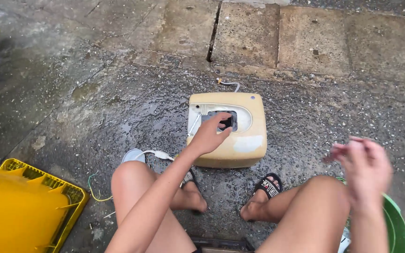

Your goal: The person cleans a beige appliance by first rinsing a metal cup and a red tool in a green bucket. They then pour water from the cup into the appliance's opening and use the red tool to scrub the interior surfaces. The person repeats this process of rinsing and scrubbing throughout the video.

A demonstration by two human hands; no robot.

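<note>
Knees and bare thighs fill the near edge, person seated low w/ sandalled feet planted either side of a yellowed plastic appliance casing [233,140], so it sits on the wet ground just ahead, w/in easy reach. Left hand [209,136] rests on casing top, fingers curled together at the dark opening [227,122], prob. steadying or feeling inside; can't tell if anything is pinched. Right hand [364,164] is raised well right of the casing, blurred, fingers loosely bunched, whether it holds anything can't be told. Green basin [397,227] sits below that hand. Yellow crate [24,211] lies far left; white cable [158,153] trails just left of the left wrist.
</note>
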